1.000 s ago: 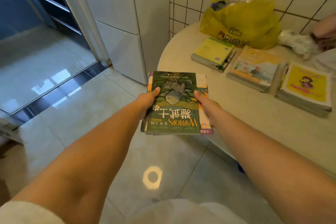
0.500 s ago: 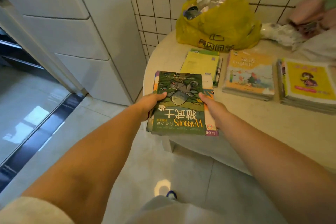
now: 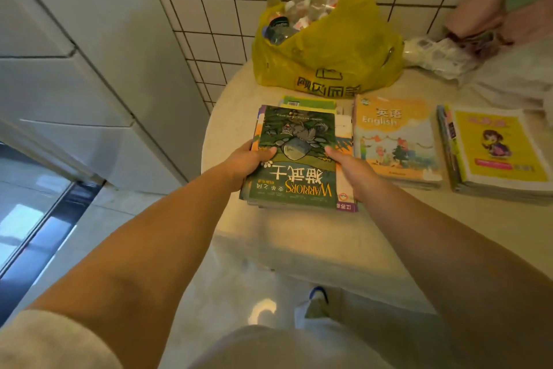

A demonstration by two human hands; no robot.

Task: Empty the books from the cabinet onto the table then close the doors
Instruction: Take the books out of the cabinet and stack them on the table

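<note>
Head view, read from nine o'clock across to three: a white panelled cabinet [image 3: 89,93] filled the left, with white tiled wall [image 3: 227,9] behind the pale round worktop [image 3: 299,237]. The left hand [image 3: 248,160] gripped the left edge of a stack of paperback books topped by a green "Warriors" cover [image 3: 296,156], thumb on top, while the right hand [image 3: 348,168] clamped the right edge in the same way; the two hands were apart, each closed on the stack. The stack sat over the worktop's near-left edge, but whether it touched the surface could not be told. At twelve o'clock of it lay a yellow-green book [image 3: 308,102], partly covered, and beyond that a yellow plastic bag of bottles [image 3: 326,51]. At three o'clock lay an orange English textbook pile [image 3: 395,141], then a pile topped by a yellow cartoon cover [image 3: 496,150].

The risk, as judged, lay in the placement: the stack hung close to the rim, so release there could let the lower books slide off to the floor. The loose, uneven lower books could also fan out if one hand let go first.
</note>
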